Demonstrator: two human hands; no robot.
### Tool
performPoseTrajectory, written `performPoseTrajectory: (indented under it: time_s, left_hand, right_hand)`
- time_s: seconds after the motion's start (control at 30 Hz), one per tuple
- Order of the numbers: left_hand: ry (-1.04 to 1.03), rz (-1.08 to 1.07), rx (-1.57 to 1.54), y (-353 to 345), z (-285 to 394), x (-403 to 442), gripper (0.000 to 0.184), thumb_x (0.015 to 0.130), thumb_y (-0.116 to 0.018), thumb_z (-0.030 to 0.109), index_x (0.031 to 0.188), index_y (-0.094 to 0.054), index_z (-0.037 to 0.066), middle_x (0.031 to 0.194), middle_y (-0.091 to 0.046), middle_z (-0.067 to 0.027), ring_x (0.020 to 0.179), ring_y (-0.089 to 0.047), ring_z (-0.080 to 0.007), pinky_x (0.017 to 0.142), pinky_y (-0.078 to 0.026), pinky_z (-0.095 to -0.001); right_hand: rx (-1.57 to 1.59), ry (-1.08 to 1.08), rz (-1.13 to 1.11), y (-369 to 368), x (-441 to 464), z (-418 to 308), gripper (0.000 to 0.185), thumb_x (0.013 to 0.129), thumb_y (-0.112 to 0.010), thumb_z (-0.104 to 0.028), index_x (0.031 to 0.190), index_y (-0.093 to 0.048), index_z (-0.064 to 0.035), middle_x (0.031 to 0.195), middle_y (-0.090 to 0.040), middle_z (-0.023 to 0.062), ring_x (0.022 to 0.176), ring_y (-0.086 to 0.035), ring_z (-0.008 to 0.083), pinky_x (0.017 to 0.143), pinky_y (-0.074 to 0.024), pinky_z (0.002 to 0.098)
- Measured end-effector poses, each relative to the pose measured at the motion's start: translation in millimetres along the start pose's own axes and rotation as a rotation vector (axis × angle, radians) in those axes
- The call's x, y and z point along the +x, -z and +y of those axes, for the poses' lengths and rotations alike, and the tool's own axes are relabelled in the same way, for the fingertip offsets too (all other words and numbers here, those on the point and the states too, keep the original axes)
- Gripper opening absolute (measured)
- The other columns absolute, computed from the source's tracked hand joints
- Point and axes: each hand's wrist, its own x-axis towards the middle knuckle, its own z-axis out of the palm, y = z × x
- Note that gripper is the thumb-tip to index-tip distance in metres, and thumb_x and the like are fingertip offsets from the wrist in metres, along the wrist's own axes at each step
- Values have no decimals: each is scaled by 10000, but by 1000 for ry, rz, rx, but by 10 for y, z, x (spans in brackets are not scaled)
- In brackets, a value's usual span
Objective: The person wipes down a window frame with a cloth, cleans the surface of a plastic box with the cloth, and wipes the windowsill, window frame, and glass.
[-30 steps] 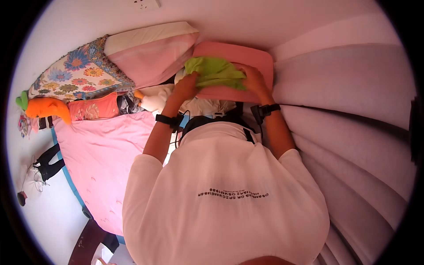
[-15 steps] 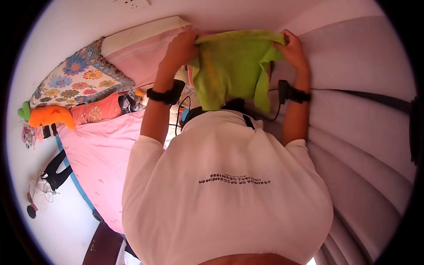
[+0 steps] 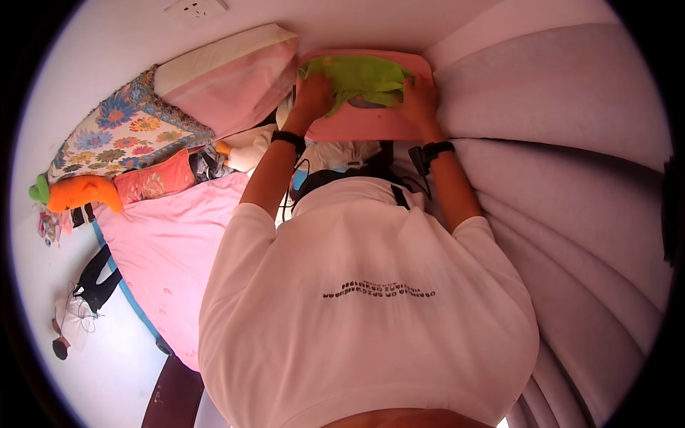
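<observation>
A bright green cloth point(image 3: 367, 75) lies bunched on a pink flat-topped surface point(image 3: 342, 128) in front of my lap. My left hand point(image 3: 315, 94) grips the cloth at its left side, its fingertips partly hidden by the fabric. At the opposite side, my right hand point(image 3: 419, 98) has its fingers closed on the cloth's right edge. A small greyish patch shows just below the cloth, between the hands; I cannot make out what it is. Both wrists wear black straps.
To the left are a pink bed sheet point(image 3: 178, 242), an orange carrot plush point(image 3: 82, 192), a floral cloth point(image 3: 125, 128) and a pink and cream cushion point(image 3: 228, 78). Grey-mauve padded upholstery point(image 3: 556, 121) lines the right side. A black cable point(image 3: 291, 189) hangs near my left forearm.
Both hands have come down and closer together with the green cloth. It was hanging spread out between them; now it is bunched on the pink surface, which has come into view.
</observation>
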Motion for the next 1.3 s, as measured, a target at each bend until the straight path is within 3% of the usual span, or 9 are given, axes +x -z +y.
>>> performPoseTrajectory:
  time_s: [0.07, 0.13, 0.27, 0.47, 0.53, 0.67, 0.8, 1.1, 1.3]
  left_hand:
    - [87, -282, -69, 52, 93, -87, 288, 765, -689, 261, 958, -635, 54, 1022, -604, -172, 1025, -586, -376, 865, -467, -513]
    - [128, -262, -95, 91, 130, -280, 323, 772, -700, 286, 986, -630, 55, 1023, -612, -161, 1018, -593, -370, 862, -468, -511]
    - [239, -273, -115, 171, 300, -594, 428, 789, -726, 355, 1083, -604, 69, 1047, -629, -132, 1026, -599, -352, 856, -473, -507]
    - [222, -288, -161, 115, 498, -595, 508, 796, -738, 325, 1217, -556, 108, 1072, -639, -133, 1069, -607, -350, 852, -506, -509]
    - [276, -319, -241, 166, 481, -612, 525, 796, -738, 316, 1240, -544, 114, 1065, -639, -139, 1085, -606, -353, 854, -514, -510]
    - [391, -305, -233, 324, 336, -944, 543, 802, -709, 259, 1295, -523, 126, 1146, -609, -151, 1122, -591, -375, 874, -515, -528]
    - [438, -244, 3, 364, 419, -876, 551, 831, -633, 177, 1359, -502, 87, 1295, -543, -172, 1234, -522, -394, 991, -447, -527]
    - [277, -109, -62, -460, 521, -79, 688, 873, -548, 131, 1500, -338, -59, 1588, -286, -260, 1468, -306, -386, 1171, -290, -481]
    - [37, -172, -221, -646, 996, 460, 622, 863, -557, 108, 1443, -414, -67, 1537, -355, -268, 1427, -355, -407, 1145, -321, -496]
  right_hand:
    - [-57, 78, 82, -63, -83, -24, 424, 813, -729, -338, 1065, -663, -3, 1198, -586, 191, 1104, -582, 351, 918, -485, 492]
    - [150, 17, -253, -34, -100, -27, 511, 857, -681, -452, 1060, -681, 17, 1220, -599, 232, 1112, -594, 376, 955, -463, 516]
    - [89, -74, -102, -224, -175, 90, 537, 885, -649, -491, 1052, -707, 16, 1230, -612, 246, 1113, -604, 389, 967, -448, 549]
    - [148, -252, -85, -523, 4, -318, 788, 862, -613, -615, 1358, -542, -6, 1351, -544, 253, 1227, -521, 452, 1066, -353, 612]
    - [-118, -99, -85, -650, 135, -693, 801, 879, -626, -527, 1486, -395, -57, 1422, -478, 291, 1398, -385, 422, 1106, -329, 614]
    - [474, 458, -74, -772, 395, -1242, 641, 764, -643, -114, 1387, -501, -64, 1408, -509, 223, 1343, -449, 401, 1122, -371, 490]
    - [582, 679, -195, -747, 390, -1396, 585, 733, -597, 13, 1311, -561, -70, 1364, -536, 198, 1301, -489, 392, 1080, -414, 479]
    - [508, 216, -45, -509, 314, -382, 530, 775, -644, -16, 1294, -581, -100, 1277, -569, 157, 1169, -564, 366, 949, -490, 461]
    - [238, -91, 11, -445, 43, 261, 490, 797, -647, -25, 1281, -574, -65, 1282, -557, 192, 1176, -549, 401, 944, -472, 491]
